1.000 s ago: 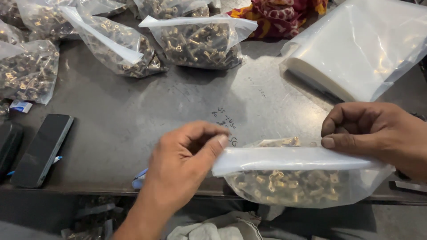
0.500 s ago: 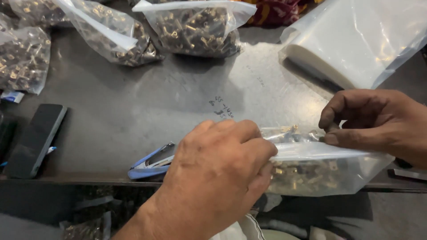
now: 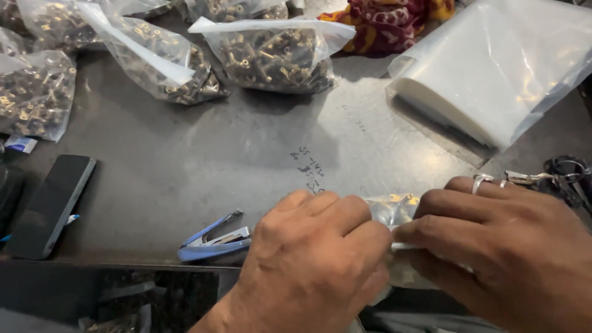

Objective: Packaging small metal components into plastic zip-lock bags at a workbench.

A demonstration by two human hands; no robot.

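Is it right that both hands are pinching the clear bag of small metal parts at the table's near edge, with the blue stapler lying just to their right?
Not quite. The head view shows the left hand and right hand pinching the clear bag of small metal parts at the near edge of the table, but the blue stapler lies to their left, not their right.
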